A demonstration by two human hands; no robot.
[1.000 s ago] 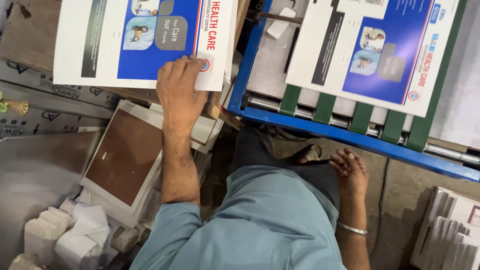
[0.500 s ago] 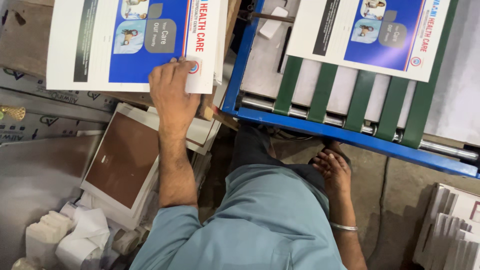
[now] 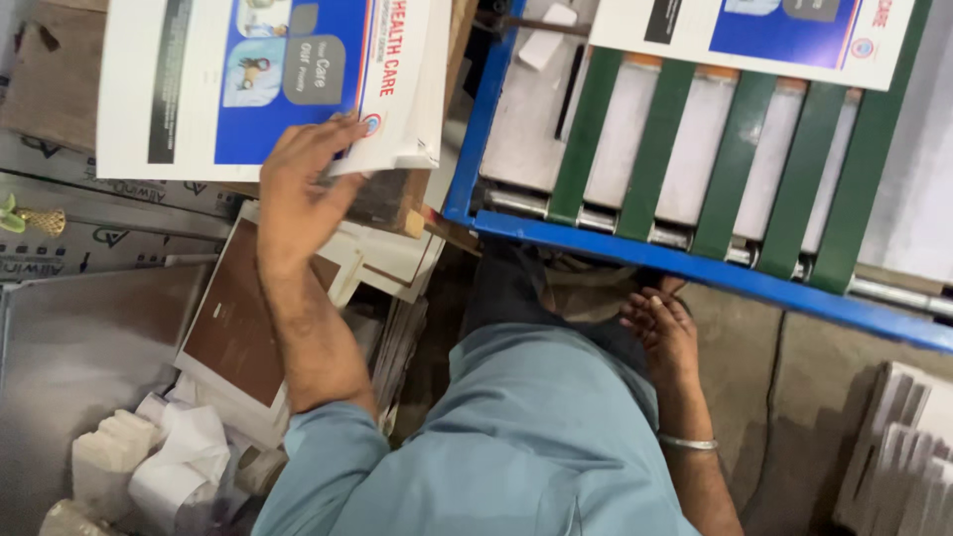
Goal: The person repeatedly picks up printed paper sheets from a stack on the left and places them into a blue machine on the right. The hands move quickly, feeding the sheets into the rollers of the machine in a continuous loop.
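cluttered workshop floor and a blue-framed machine (image 3: 635, 253) with green belts (image 3: 586, 129) filled the view from above. a stack of printed white-and-blue sheets (image 3: 199, 89) lay on a brown surface (image 3: 40, 89) at upper left, and the left hand (image 3: 298, 189) pressed on its near right corner, fingers spread and curled over the edge, lifting the corner of the top sheet slightly; whether the thumb gripped beneath could not be told. a second printed sheet (image 3: 754, 30) sat on the belts at upper right, well apart from both hands and cut off by the top of the frame. the right hand (image 3: 663, 333) rested low beside the person's dark trouser leg (image 3: 516, 293), just below the blue rail, fingers loosely bent and holding nothing, a thin metal bangle (image 3: 687, 444) on the wrist. the left forearm ran straight up from a light blue sleeve (image 3: 328, 447) to the stack, crossing over a brown-faced white board (image 3: 233, 318). crumpled white paper (image 3: 179, 457) lay at lower left, and a pile of white sheets (image 3: 893, 447) at lower right was partly out of view. much of the stack's underside was hidden by the hand.
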